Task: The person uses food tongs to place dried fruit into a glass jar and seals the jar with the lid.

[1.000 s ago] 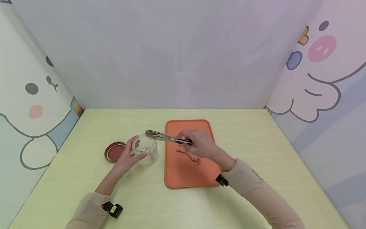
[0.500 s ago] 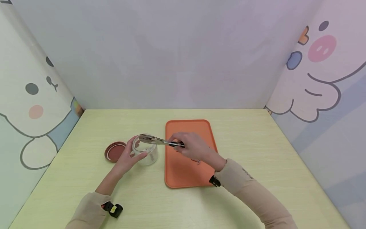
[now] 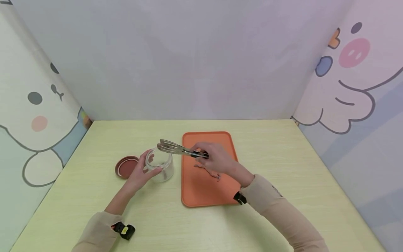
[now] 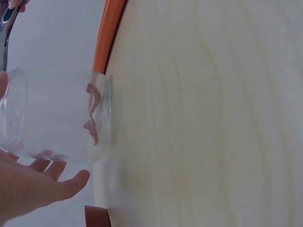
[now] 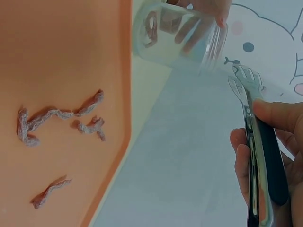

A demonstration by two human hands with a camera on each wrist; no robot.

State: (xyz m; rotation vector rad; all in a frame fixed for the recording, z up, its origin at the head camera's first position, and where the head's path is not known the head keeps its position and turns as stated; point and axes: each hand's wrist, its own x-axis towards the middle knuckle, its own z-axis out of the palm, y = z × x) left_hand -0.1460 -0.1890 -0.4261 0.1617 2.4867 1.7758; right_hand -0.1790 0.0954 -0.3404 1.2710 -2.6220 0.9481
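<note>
My left hand (image 3: pixel 140 174) holds a clear jar (image 3: pixel 163 173) by its side, thumb and fingers around it near the rim. One or more reddish-brown twisted dried strips (image 4: pixel 93 113) lie at the jar's bottom. My right hand (image 3: pixel 217 158) grips metal tongs (image 3: pixel 174 148) by their dark handles. The tong heads (image 5: pixel 246 78) are slightly apart above the jar mouth, with nothing seen between them. Several more dried, wrinkled strips (image 5: pixel 49 116) lie on the orange tray (image 3: pixel 201 192), under and below my right hand.
A round reddish-brown lid (image 3: pixel 127 168) lies on the pale wooden table (image 3: pixel 151 217), left of the jar. The tray is just right of the jar. A grey-white wall (image 3: pixel 195 70) rises behind the table, and cartoon-printed panels (image 3: pixel 355 77) flank it.
The tongs moved left over the jar mouth, then back slightly right and up. Their heads now look wider apart than half a second ago. My left hand and the jar stayed put.
</note>
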